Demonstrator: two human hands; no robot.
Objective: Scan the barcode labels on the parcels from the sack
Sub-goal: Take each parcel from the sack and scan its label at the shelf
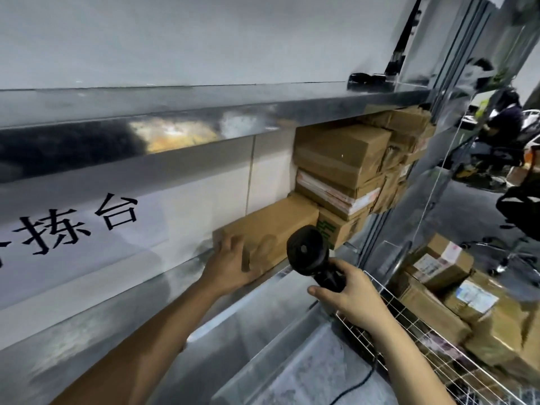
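Note:
A brown cardboard parcel point(271, 226) lies on the steel shelf point(187, 270), next to a stack of other parcels point(342, 159). My left hand point(230, 267) holds the near left end of that parcel, fingers spread along its side and thumb under its front edge. My right hand point(347, 293) grips the handle of a black barcode scanner point(309, 252), whose round head points at the parcel's right end. The scanner's cable point(362, 381) hangs down below my wrist. No sack is in view.
An upper steel shelf point(204, 109) runs overhead with a black device point(368, 80) on it. A wire cage cart point(438, 340) at the lower right holds several labelled boxes point(444, 264). A person point(502, 127) sits in the far right background. A printed sign point(76, 226) is on the wall.

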